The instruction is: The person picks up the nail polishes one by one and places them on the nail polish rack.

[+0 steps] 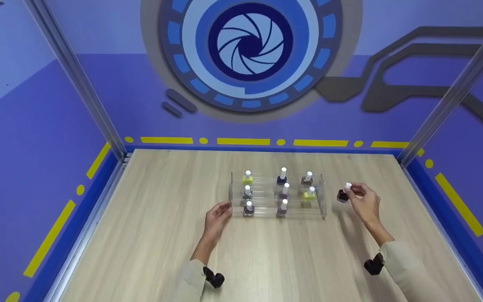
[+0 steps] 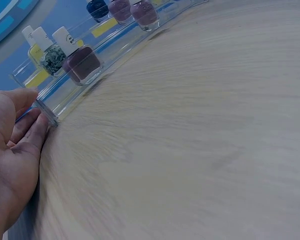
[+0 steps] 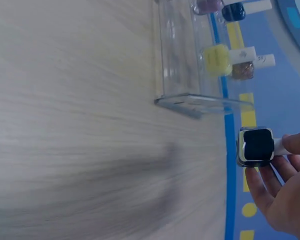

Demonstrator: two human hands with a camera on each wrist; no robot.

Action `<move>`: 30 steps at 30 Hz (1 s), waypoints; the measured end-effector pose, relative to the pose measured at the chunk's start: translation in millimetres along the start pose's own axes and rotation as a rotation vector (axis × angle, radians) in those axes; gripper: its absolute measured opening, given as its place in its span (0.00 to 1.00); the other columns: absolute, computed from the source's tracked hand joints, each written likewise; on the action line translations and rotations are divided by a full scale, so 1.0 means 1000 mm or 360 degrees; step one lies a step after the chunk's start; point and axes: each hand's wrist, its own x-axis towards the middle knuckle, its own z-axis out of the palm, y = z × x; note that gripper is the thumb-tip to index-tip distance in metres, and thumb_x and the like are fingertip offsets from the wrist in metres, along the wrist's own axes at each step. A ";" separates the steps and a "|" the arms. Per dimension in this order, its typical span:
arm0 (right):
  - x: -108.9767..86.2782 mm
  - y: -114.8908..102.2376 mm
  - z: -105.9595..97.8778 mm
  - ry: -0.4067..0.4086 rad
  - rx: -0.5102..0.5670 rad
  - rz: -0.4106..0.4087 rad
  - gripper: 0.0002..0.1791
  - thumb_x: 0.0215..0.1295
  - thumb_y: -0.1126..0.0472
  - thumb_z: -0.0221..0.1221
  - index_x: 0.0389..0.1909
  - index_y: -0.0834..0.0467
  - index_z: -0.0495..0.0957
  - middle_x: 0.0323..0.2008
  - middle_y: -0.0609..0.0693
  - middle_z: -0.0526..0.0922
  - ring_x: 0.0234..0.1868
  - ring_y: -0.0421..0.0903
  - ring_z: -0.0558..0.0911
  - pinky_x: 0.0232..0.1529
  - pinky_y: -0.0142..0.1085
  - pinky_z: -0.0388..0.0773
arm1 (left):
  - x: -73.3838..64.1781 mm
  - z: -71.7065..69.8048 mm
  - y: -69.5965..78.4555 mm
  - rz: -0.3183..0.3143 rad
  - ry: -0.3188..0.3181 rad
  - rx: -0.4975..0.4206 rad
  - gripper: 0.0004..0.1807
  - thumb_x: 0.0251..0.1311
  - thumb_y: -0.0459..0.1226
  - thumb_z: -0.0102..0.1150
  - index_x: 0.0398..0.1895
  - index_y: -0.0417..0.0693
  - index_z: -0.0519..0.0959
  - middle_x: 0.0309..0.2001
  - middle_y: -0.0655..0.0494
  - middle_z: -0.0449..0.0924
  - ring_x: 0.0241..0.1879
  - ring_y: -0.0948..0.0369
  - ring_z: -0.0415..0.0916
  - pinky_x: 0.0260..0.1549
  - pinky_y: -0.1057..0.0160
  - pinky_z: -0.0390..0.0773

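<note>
A clear stepped display rack [image 1: 262,214] stands on the table, carrying several white-capped nail polish bottles in three tiers. At its left end panel, my left hand [image 1: 217,219] holds the edge between thumb and fingers. A dark nail polish bottle [image 1: 342,196] is off the table to the right of the rack; my right hand [image 1: 365,204] pinches its white cap. Seen from the right wrist, this bottle [image 3: 257,145] is tilted with its base away from the palm. A yellow bottle [image 1: 309,193] sits at the right of the middle tier, with a brown bottle [image 1: 307,179] behind it.
On the left of the rack are a yellow bottle [image 1: 247,178], a glittery bottle [image 2: 52,59] and a dark mauve bottle [image 2: 82,65]. A dark blue bottle [image 1: 282,179] and two purple ones fill the middle column. Painted panels enclose the wooden table [image 1: 266,260].
</note>
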 end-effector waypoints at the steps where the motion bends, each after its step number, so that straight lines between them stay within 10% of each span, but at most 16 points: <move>1: 0.000 -0.002 0.000 -0.0006 0.0006 -0.0003 0.12 0.68 0.67 0.65 0.49 0.68 0.82 0.44 0.67 0.88 0.34 0.19 0.75 0.36 0.09 0.71 | 0.000 0.000 0.000 0.0000 0.0001 -0.0009 0.22 0.70 0.34 0.62 0.64 0.35 0.76 0.66 0.38 0.77 0.66 0.49 0.76 0.64 0.63 0.81; 16: -0.016 -0.032 0.022 -0.0267 0.0089 -0.0038 0.12 0.66 0.67 0.66 0.48 0.68 0.81 0.44 0.66 0.88 0.37 0.24 0.80 0.39 0.14 0.79 | 0.000 0.002 0.000 -0.0003 -0.0007 -0.0009 0.22 0.70 0.33 0.61 0.64 0.34 0.75 0.67 0.37 0.75 0.68 0.47 0.74 0.64 0.63 0.80; 30: -0.030 -0.028 0.055 -0.0489 0.0193 -0.0052 0.12 0.61 0.72 0.68 0.45 0.71 0.81 0.43 0.67 0.87 0.46 0.57 0.88 0.40 0.17 0.81 | 0.000 0.000 -0.001 0.0017 -0.0016 -0.0029 0.22 0.70 0.33 0.60 0.64 0.32 0.74 0.67 0.35 0.75 0.68 0.46 0.74 0.63 0.65 0.81</move>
